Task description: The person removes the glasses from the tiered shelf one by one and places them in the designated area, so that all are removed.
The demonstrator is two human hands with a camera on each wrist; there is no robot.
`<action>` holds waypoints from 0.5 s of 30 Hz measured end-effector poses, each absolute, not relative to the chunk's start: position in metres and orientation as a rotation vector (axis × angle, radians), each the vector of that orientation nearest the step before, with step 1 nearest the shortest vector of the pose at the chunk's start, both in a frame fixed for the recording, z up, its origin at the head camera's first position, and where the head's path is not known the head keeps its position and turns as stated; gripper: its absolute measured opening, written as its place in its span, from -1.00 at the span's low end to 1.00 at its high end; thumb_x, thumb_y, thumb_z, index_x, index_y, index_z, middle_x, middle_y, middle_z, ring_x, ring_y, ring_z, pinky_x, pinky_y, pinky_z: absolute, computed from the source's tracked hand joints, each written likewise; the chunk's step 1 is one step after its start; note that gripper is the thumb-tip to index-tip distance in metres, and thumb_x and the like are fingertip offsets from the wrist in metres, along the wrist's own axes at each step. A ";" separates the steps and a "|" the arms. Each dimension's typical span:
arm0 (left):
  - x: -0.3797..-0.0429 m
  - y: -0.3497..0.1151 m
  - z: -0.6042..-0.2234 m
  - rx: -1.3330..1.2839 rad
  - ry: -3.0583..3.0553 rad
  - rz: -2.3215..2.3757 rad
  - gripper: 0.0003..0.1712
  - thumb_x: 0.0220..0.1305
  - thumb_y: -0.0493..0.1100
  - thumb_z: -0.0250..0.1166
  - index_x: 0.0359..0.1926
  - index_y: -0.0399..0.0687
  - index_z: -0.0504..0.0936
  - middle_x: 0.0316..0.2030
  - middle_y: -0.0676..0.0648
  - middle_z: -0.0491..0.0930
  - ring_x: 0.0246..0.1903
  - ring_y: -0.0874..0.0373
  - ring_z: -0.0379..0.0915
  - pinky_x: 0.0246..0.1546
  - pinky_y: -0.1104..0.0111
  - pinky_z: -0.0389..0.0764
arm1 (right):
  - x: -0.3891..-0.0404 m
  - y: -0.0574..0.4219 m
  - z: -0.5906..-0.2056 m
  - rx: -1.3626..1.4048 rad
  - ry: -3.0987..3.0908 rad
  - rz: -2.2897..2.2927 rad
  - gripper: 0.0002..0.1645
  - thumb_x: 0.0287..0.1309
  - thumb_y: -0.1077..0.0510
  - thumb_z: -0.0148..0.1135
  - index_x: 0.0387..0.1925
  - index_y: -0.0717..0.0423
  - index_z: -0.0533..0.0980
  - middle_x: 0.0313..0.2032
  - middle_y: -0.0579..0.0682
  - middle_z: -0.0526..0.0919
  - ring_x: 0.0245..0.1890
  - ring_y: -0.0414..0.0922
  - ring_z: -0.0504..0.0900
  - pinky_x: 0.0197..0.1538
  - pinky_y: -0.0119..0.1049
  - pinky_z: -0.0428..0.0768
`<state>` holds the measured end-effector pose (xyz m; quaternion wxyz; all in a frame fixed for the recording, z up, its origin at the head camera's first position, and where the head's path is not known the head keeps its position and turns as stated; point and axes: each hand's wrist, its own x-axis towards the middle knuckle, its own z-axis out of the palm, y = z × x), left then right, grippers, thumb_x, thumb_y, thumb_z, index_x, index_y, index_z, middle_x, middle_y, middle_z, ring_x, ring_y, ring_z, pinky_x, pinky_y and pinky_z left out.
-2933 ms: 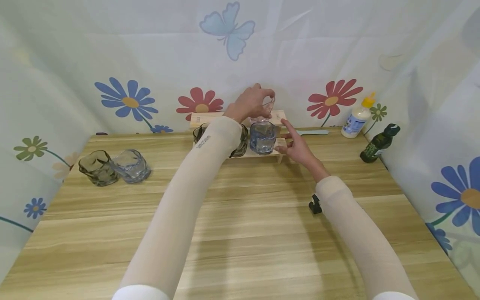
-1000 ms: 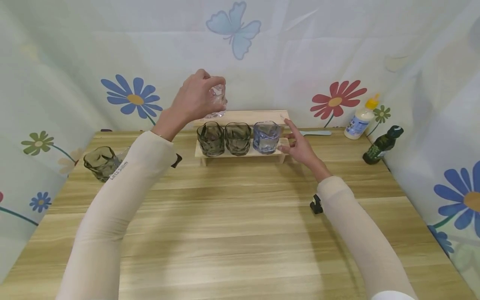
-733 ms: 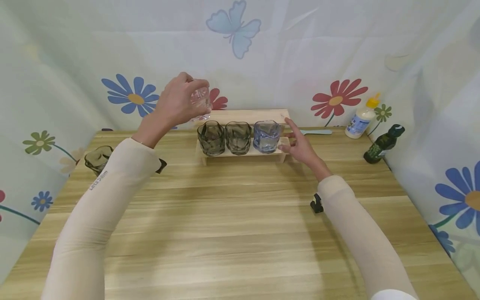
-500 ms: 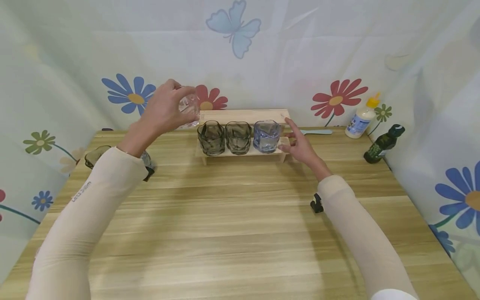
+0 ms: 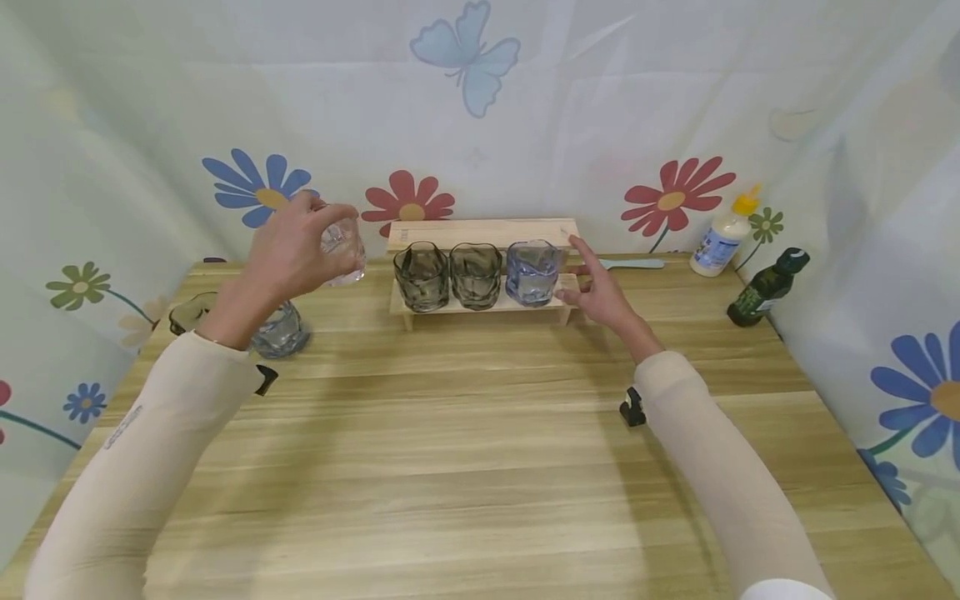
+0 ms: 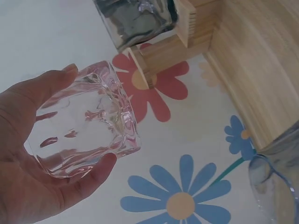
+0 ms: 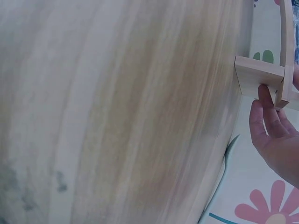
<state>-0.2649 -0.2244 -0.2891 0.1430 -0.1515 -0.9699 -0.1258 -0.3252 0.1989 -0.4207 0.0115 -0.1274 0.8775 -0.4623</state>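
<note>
My left hand (image 5: 288,250) grips a clear, pink-tinted drinking glass (image 6: 88,119) between thumb and fingers. It is held above the table, left of a two-tier wooden rack (image 5: 483,233). On the rack's lower tier stand two smoky grey glasses, the left one (image 5: 422,279) beside the middle one (image 5: 476,277), and a blue glass (image 5: 532,275). My right hand (image 5: 603,292) holds the rack's right end, with fingers (image 7: 265,98) against its side panel and the thumb by the lower tier. In the head view, another blue-grey glass (image 5: 281,332) and a partly hidden smoky glass (image 5: 191,310) stand behind my left wrist.
A white bottle with a yellow nozzle (image 5: 716,242) and a dark green bottle (image 5: 765,287) stand at the back right. A pale blue flat utensil (image 5: 633,264) lies right of the rack. A flower-printed curtain (image 5: 480,142) surrounds the wooden table (image 5: 480,467).
My left hand has lifted the pink-tinted glass off the rack's upper tier, carried it left and lowered it somewhat. My right hand stays at the rack's right end.
</note>
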 end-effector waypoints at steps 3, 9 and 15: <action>-0.262 -0.229 -0.294 -0.448 -2.834 -0.351 -0.32 0.10 0.03 0.48 0.25 0.00 0.55 0.06 -0.36 0.45 -0.05 -0.28 0.43 -0.20 -0.20 0.53 | -0.324 0.198 -0.419 -0.392 2.737 -1.445 0.18 0.22 0.31 0.34 0.59 -0.33 -0.15 0.35 0.34 0.36 -0.06 0.18 0.58 -0.11 -0.14 0.59; -0.258 -0.232 -0.305 -0.467 -2.933 -0.366 -0.26 0.07 0.03 0.52 0.28 0.02 0.51 0.11 -0.36 0.43 0.00 -0.30 0.45 -0.11 -0.22 0.53 | -0.324 0.199 -0.420 -0.407 2.735 -1.449 0.17 0.22 0.30 0.34 0.60 -0.32 -0.15 0.35 0.33 0.36 -0.08 0.17 0.58 -0.14 -0.19 0.58; -0.259 -0.234 -0.315 -0.510 -2.986 -0.405 -0.27 0.06 -0.01 0.52 0.26 -0.05 0.52 0.08 -0.35 0.46 -0.01 -0.27 0.45 -0.04 -0.17 0.50 | -0.324 0.199 -0.420 -0.410 2.739 -1.453 0.17 0.22 0.30 0.34 0.59 -0.33 -0.14 0.33 0.33 0.38 -0.12 0.13 0.57 -0.18 -0.26 0.57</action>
